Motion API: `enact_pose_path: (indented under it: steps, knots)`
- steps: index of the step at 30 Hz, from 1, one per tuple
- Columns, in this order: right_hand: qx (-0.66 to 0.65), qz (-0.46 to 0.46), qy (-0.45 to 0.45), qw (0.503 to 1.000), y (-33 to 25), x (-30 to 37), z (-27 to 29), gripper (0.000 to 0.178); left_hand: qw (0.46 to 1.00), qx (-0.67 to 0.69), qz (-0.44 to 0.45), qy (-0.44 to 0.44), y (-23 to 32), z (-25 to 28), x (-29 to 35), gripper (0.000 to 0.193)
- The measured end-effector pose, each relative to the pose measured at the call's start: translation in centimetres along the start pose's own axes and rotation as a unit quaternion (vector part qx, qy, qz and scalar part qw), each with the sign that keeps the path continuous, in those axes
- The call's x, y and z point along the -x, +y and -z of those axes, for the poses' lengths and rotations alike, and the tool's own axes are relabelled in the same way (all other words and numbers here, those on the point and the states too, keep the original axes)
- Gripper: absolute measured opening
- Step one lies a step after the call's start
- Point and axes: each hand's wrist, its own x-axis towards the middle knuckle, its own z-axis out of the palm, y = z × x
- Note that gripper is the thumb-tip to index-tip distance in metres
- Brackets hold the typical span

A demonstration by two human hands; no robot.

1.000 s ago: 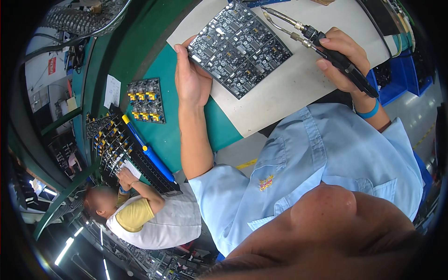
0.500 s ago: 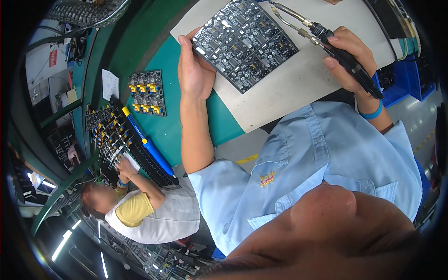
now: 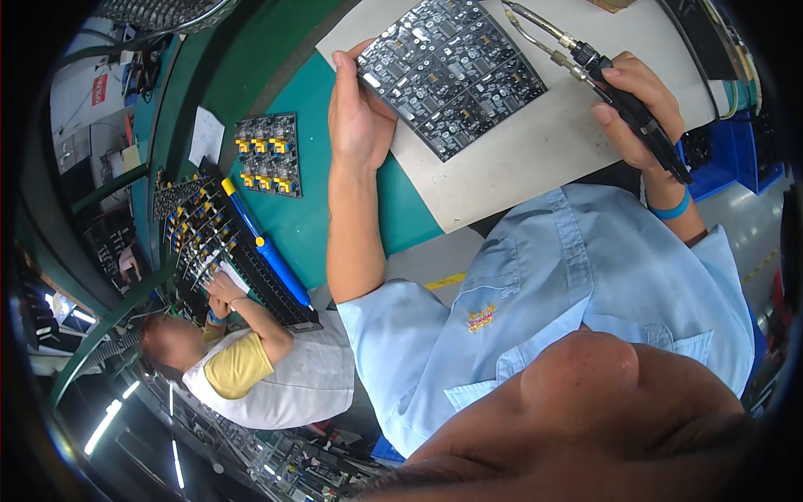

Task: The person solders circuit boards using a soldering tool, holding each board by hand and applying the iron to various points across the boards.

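My left hand (image 3: pixel 361 117) grips a black circuit board panel (image 3: pixel 452 75) by its left edge, thumb along the side and fingers partly hidden beneath it. The panel is tilted over a pale sheet (image 3: pixel 535 155) and carries several repeated blocks of small parts. In my right hand (image 3: pixel 640 109) is a soldering iron (image 3: pixel 623 100) with a black handle and a thin metal tube beside its shaft. Its tip end points up and left, beside the panel's upper right edge; whether they touch, I cannot tell.
On the green mat lie a board with yellow parts (image 3: pixel 268 155) and a blue solder sucker (image 3: pixel 272 259). A black rack (image 3: pixel 280 289) with upright boards stands further left, where a co-worker's hands (image 3: pixel 224 289) are busy. Blue bins (image 3: pixel 732 155) sit at the right.
The whole view has shifted slightly. The panel and both hands appear a little further right, with the same holds. The soldering iron stays near the panel's upper right edge.
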Motion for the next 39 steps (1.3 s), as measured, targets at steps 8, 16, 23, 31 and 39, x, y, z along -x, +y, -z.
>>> enact_pose_path:
  steps: [8, 16, 23, 31, 39]
  knots:
    - [-0.009, 0.005, 0.007, 1.000, 0.0, 0.1, -0.1, 0.040, 1.000, -0.014, -0.002, -0.006, 0.0, -0.2, 0.2, 0.050]
    - [-0.009, -0.007, 0.002, 1.000, 0.2, 0.3, -0.1, 0.039, 1.000, -0.006, 0.001, 0.001, -0.2, -0.1, 0.1, 0.050]
    - [-0.016, -0.009, 0.011, 1.000, -0.2, -0.2, -0.1, 0.039, 1.000, -0.003, -0.009, 0.010, 0.2, -0.4, 0.2, 0.049]
    - [-0.022, -0.008, 0.064, 0.998, -0.5, 0.0, -0.1, 0.039, 0.983, -0.046, -0.054, 0.170, 2.3, 1.3, 0.0, 0.054]
    - [-0.052, 0.023, 0.106, 0.993, 0.0, 0.6, -0.1, 0.036, 0.970, -0.018, -0.146, 0.193, 4.3, 5.1, -1.7, 0.053]
